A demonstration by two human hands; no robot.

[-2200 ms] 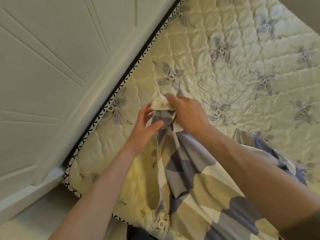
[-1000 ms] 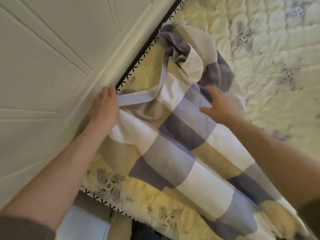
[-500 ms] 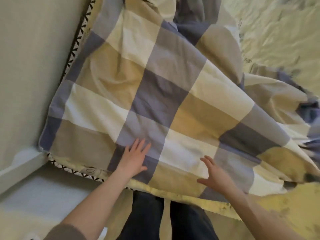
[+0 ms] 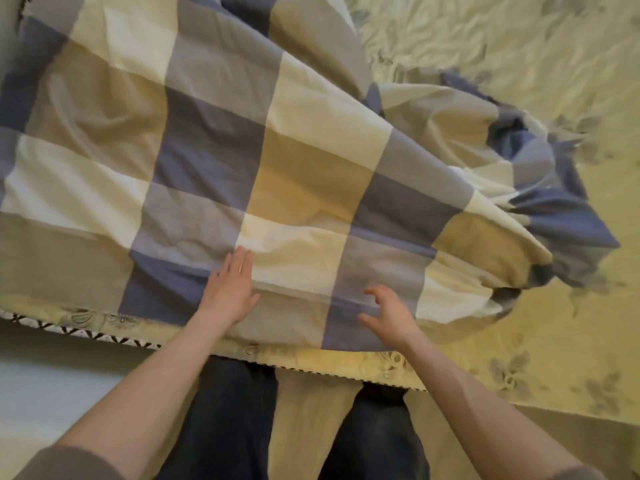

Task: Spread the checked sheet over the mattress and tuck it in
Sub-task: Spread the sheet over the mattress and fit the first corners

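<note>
Far left: pale floor (image 4: 38, 386) below the bed, with black-and-white trim (image 4: 79, 331) running along the near mattress edge. The sheet (image 4: 207, 161) lies mostly flat over the left and middle of the mattress (image 4: 561, 327), with a few creases. Its near hem stops just short of the trim, so a strip of quilted top shows under it. Left hand (image 4: 230, 289) is flat on the sheet near the hem, palm down, fingers straight and together, pressing and grasping nothing. Dark trousers (image 4: 225, 417) show below; the person stands at the bed's side. Right hand (image 4: 389, 315) is near the left one, over the hem, fingers loosely curled, thumb out, nothing in it; cannot tell if the fingertips touch the cloth. Further right the sheet narrows and bunches into a twisted pile on the mattress. Beyond that the mattress is bare at the right and top right. Judgement: spreading is partly done, with only the left portion covered. The bunched part needs shaking out and pulling across, and the near hem needs drawing over the edge. No tucking shows on this side yet. The sheet's far-left edge runs out of view, so cannot tell about that end.
</note>
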